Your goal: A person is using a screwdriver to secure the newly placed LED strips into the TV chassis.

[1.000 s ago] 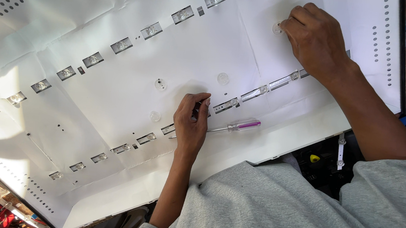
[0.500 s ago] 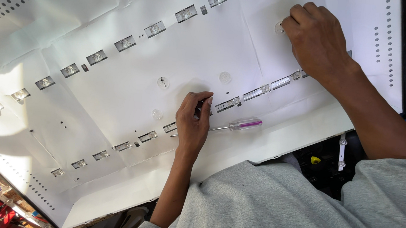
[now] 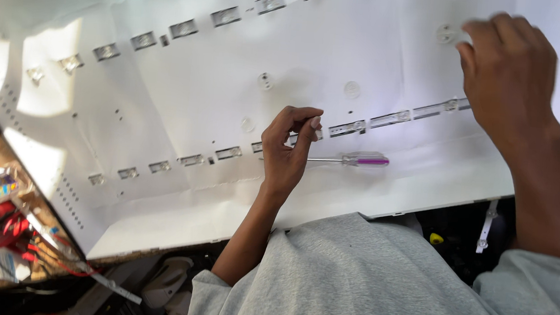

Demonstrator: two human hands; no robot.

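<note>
Head view, left hand [image 3: 287, 148] pinching LED strip [image 3: 347, 128] mid-panel, right hand [image 3: 506, 76] loosely curled near white panel [image 3: 183, 102] far edge

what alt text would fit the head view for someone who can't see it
Left hand pinches at a lens strip on a white panel, beside a purple-handled screwdriver. Right hand touches a round peg.

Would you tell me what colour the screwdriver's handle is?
The clear plastic screwdriver handle has a purple core, seen in the head view, lying on the white panel.
</note>
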